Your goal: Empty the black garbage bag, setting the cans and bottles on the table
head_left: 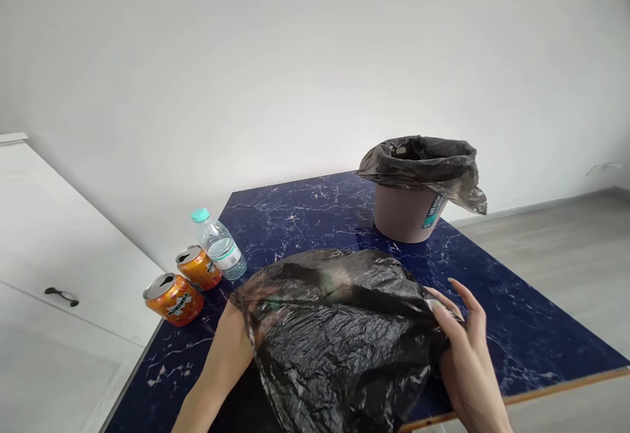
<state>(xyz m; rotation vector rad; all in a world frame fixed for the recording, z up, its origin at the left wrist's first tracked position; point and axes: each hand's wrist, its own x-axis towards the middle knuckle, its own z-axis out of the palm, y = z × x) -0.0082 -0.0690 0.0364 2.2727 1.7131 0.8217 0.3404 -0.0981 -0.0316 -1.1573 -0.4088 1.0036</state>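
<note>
A crumpled black plastic bag [339,328] lies on the dark blue marbled table [305,213] in front of me. My left hand is hidden inside or under the bag's left side; only its forearm [221,367] shows. At the bag's right edge my right hand [465,348] grips the plastic with thumb and fingers, the other fingers spread. Behind the bag stands a small pinkish bin [406,213] lined with another black bag [423,164].
Two orange soda cans [174,298] [198,267] and a small clear water bottle [219,244] with a teal cap stand at the table's left edge. A white cabinet [59,275] is on the left, a white wall behind, grey floor to the right.
</note>
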